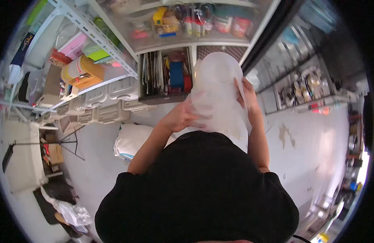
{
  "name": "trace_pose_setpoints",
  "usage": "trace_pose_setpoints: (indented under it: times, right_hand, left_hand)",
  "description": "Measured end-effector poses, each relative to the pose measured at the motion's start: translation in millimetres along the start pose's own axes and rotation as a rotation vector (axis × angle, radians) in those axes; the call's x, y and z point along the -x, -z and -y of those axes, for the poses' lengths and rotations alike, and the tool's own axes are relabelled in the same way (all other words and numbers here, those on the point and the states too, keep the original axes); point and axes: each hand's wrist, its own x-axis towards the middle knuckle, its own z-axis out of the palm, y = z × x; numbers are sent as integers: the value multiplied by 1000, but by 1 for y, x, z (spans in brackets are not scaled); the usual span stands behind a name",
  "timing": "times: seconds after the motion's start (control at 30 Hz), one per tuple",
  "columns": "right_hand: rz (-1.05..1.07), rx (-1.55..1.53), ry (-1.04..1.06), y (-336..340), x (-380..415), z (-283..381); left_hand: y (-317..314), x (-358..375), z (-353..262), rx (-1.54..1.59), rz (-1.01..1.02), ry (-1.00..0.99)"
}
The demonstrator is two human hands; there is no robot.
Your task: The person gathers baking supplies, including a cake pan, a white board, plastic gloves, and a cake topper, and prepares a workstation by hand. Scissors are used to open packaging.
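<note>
I hold a translucent white plastic bag up in front of my chest with both hands. My left hand grips its lower left side, fingers curled into the film. My right hand clasps the bag's right edge, higher up. The bag stands puffed and rounded at the top, and what is inside it cannot be made out. My black shirt fills the lower middle of the view and hides the bag's bottom.
Metal shelving with coloured boxes stands at the left, with grey storage crates beneath. A shelf of jars and books is straight ahead. A white sack lies on the grey floor. Glass-fronted racks line the right.
</note>
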Motion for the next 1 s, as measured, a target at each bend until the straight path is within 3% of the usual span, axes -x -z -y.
trace_pose_setpoints:
  times: [0.13, 0.17, 0.27, 0.37, 0.43, 0.67, 0.73, 0.87, 0.93, 0.97, 1.0]
  right_hand:
    - [126, -4, -4, -6, -65, 30]
    - [164, -132, -10, 5, -99, -2]
    - [270, -190, -112, -7, -119, 3]
    - [347, -3, -95, -32, -136, 16]
    - [447, 113, 30, -45, -157, 1]
    - [445, 62, 98, -71, -183, -14]
    - [511, 48, 133, -80, -184, -12]
    - [644, 113, -12, -90, -182, -17]
    - [393, 232, -65, -91, -183, -35]
    - [387, 232, -68, -89, -186, -48]
    - [307, 338, 52, -90, -186, -51]
  left_hand:
    - [22, -32, -15, -51, -145, -106]
    - [25, -34, -18, -39, -174, -119]
    - [38, -35, -25, 53, -245, -173]
    - [55, -32, -26, 55, -321, -236]
    - [61, -30, -28, 94, -297, -330]
    - [69, -29, -45, 446, -49, -445]
    - [77, -25, -45, 166, -457, -203]
    - [84, -35, -46, -60, -571, -155]
    - [90, -38, -48, -380, -700, -183]
    - [91, -37, -52, -379, -695, -178]
    - [88, -37, -61, -706, -749, -148]
